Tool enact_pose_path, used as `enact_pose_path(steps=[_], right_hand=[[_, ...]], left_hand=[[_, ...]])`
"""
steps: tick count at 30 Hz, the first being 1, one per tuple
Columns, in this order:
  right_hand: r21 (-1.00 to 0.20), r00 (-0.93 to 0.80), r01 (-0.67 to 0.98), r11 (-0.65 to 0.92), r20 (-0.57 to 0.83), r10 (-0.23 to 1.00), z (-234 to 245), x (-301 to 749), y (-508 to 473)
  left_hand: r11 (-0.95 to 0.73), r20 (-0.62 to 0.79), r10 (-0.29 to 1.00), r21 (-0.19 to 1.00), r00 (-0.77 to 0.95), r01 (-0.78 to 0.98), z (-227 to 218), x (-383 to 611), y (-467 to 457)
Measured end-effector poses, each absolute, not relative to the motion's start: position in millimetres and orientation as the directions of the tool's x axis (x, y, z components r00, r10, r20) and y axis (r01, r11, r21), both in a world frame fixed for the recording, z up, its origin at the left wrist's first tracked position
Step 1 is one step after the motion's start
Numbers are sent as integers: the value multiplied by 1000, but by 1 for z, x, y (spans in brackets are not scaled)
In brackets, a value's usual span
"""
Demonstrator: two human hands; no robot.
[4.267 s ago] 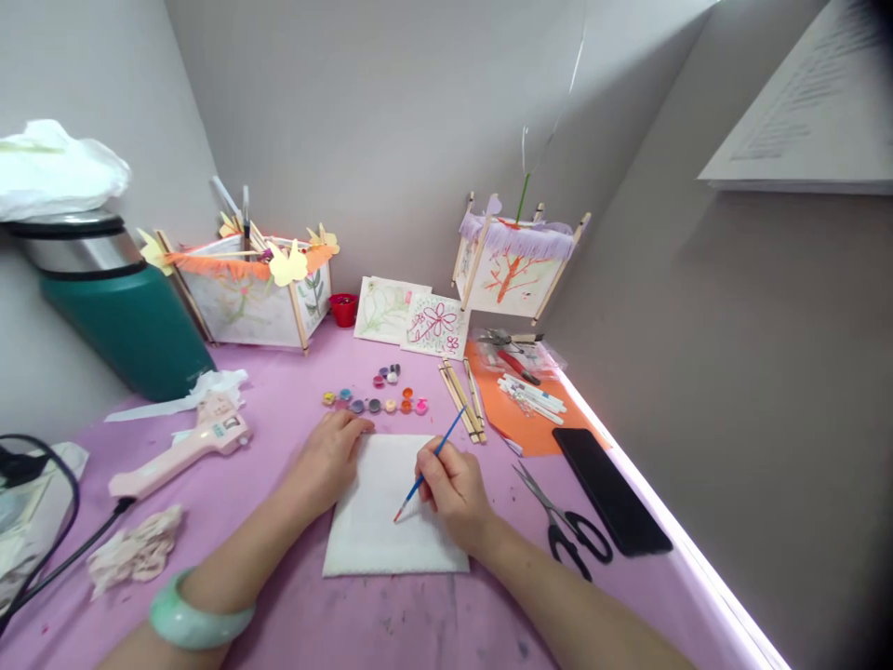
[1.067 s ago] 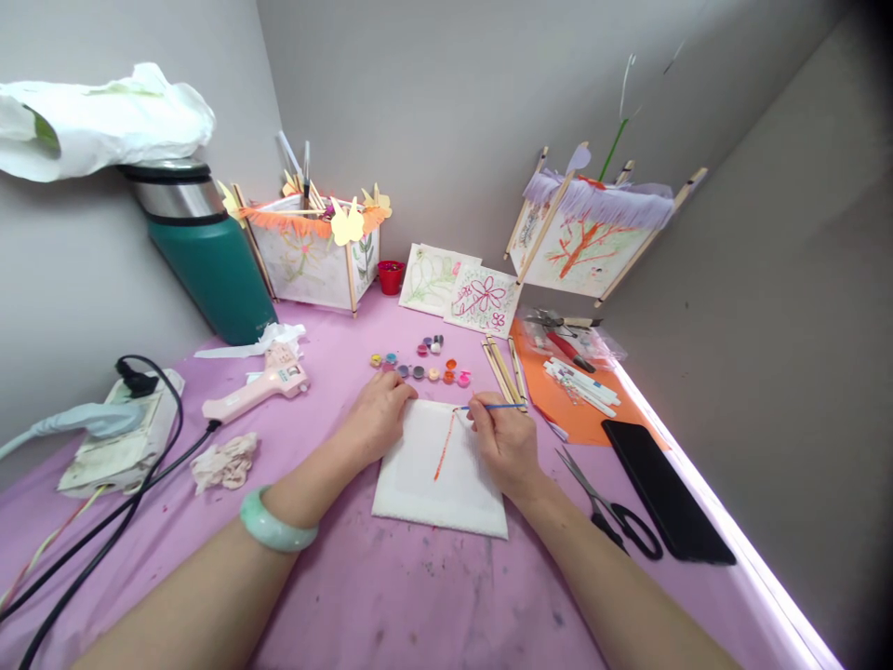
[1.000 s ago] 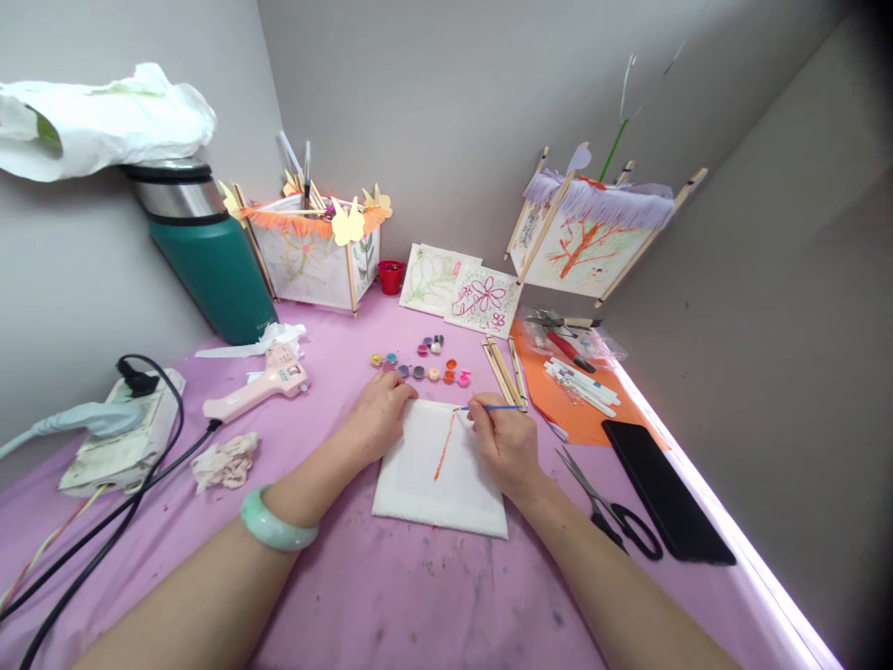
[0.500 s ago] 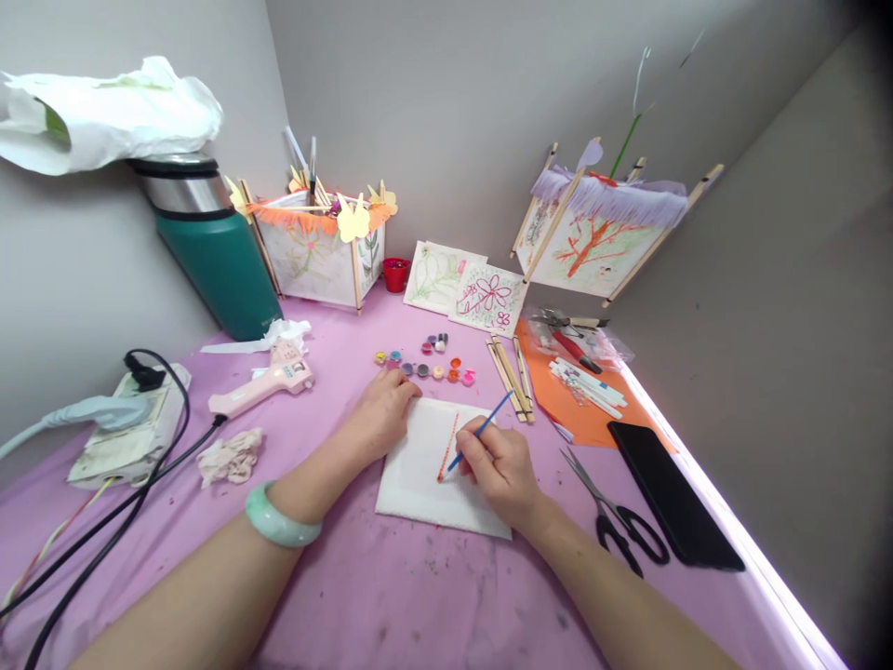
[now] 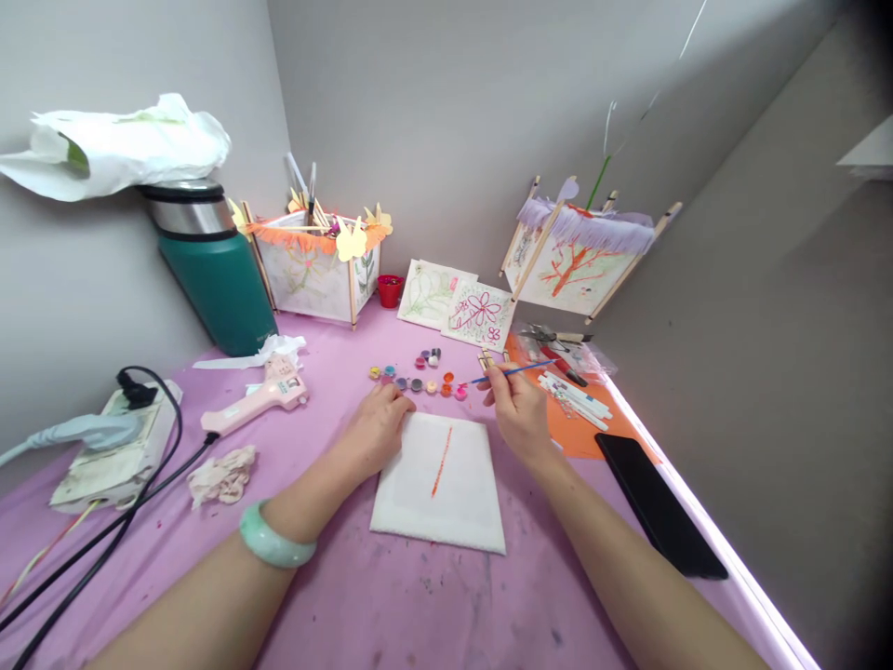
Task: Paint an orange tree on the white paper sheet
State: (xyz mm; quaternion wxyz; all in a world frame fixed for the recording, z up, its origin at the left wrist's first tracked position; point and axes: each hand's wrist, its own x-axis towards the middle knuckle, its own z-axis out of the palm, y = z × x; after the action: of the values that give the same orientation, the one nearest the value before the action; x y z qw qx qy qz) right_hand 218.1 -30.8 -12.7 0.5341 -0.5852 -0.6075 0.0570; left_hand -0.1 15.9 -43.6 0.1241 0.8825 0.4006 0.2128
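My right hand (image 5: 520,414) is closed on a thin blue paintbrush (image 5: 525,368), held right of the paint pots. The brush tip is close to the pink pot (image 5: 461,394) and an orange pot (image 5: 447,390); whether it touches paint, I cannot tell. A white panel (image 5: 464,502) lies flat before me, with one slanting orange-red line (image 5: 442,462) painted on it. My left hand (image 5: 380,428) rests at the panel's upper left corner, fingers stretched out and holding nothing. Several other small paint pots (image 5: 417,384) stand just beyond that hand.
A glue gun (image 5: 261,400), crumpled tissue (image 5: 221,476) and power strip (image 5: 118,451) lie left, below a green bottle (image 5: 219,284). Decorated lanterns (image 5: 307,274) (image 5: 576,265) and painted panels (image 5: 481,314) stand behind. A black phone (image 5: 659,502) lies right.
My right hand has lifted the paintbrush off the panel and moved it up and away to the paint pots. The orange-red line shows whole. My right arm hides the scissors seen before.
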Motion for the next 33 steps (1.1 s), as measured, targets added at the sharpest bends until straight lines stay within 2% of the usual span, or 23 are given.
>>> enact_pose_path(steps=[5,10,12,20,23,26,29,33], right_hand=[[-574,159,772,274,591,791,-17,214,-11],[-354,57,914,196,593,803,-19,206,3],[-335,65,928,162,573,817,-20,204,6],[-555,157,809,195,524,837,-15,206,-1],[-736,277,631,244,508,816,-4,204,-22],[-865,334,420,274,428,840,1,196,-54],[-919,275,308,245,332,902,-5,184,-81],[-922,177,308,235,299,938,-20,175,-94]], left_hand=[[-643,274,764,398,584,654,-43,0,15],[-636,267,770,400,580,660,-40,1,14],[-638,269,768,397,581,660,-41,1,14],[-633,260,772,398,580,664,-41,0,13],[-619,237,782,404,576,674,-39,1,13],[-622,241,780,399,578,674,-39,1,13],[-625,249,779,392,576,675,-40,1,13],[-617,245,785,391,570,683,-40,2,13]])
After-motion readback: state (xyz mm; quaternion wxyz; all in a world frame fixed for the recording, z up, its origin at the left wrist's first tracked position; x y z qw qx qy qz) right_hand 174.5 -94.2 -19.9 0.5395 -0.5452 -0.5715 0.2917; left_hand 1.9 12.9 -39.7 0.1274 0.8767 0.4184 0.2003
